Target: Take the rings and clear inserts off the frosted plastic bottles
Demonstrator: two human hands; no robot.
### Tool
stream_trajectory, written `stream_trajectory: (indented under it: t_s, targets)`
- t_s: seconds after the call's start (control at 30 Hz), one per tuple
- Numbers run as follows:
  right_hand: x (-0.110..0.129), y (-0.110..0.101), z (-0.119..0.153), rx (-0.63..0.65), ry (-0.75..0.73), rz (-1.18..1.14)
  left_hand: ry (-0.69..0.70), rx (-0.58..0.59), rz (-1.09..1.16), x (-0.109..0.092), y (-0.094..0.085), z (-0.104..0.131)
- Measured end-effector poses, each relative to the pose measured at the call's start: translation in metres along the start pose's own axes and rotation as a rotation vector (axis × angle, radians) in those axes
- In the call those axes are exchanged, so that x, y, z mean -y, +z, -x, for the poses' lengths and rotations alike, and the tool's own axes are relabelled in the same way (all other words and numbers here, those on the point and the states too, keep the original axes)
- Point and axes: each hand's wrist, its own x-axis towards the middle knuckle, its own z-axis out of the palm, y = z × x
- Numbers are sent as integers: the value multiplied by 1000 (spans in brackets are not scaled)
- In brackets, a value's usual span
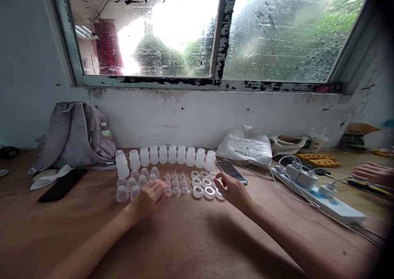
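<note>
My left hand [150, 197] hovers, slightly blurred, over the right side of the clear dome caps [122, 193], beside the small clear bottle nipples [175, 184]. Its fingers are stretched out, and nothing shows in them. My right hand [233, 192] reaches to the right column of the white screw rings [198, 192], with fingers apart and bent. Its fingertips cover part of a ring; I cannot tell whether they touch it. Behind these groups, several frosted baby bottles [172, 154] stand in a curved row, and one at the left end has a clear cap on top.
A grey backpack [74, 135] and a black phone [63, 185] lie left. On the right are another phone [232, 171], a silvery plastic bag [246, 145], and a white power strip [326, 201] with trailing cables. Another person's hand [374, 173] rests at the far right.
</note>
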Motion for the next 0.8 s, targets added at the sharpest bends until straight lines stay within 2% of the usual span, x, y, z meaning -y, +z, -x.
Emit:
stream_trajectory:
  t_s: [0.1, 0.17, 0.23, 0.33, 0.43, 0.5, 0.57, 0.63, 0.7, 0.73, 0.77, 0.8]
  targets:
    - [20, 6, -13, -26, -57, -62, -182, -144, -156, 36, -27, -14]
    - [33, 15, -16, -34, -75, -98, -352, -191, -287, 68, -43, -20]
    - [44, 25, -15, -28, -84, -136, -580, -227, -410, 101, -53, -22]
    - [52, 36, -8, 11, -100, -193, -922, -98, -403, 142, -56, -15]
    - [51, 38, -2, 36, -86, -239, -1096, 16, -233, 161, -55, -6]
    - [48, 35, -1, 26, -59, -275, -1117, -45, -188, 160, -60, -4]
    - [46, 32, -1, 9, -37, -327, -1078, -233, -185, 148, -69, -7]
    - [47, 28, -3, -4, -26, -391, -986, -481, -112, 125, -78, -14]
    - [51, 24, -3, -13, -25, -475, -853, -659, 117, 91, -78, -20]
    - [54, 22, -2, -14, -33, -536, -809, -697, 268, 71, -74, -21]
    - [59, 20, 0, -7, -44, -609, -781, -682, 418, 50, -67, -21]
    - [63, 19, 2, 12, -50, -691, -763, -607, 569, 30, -57, -18]
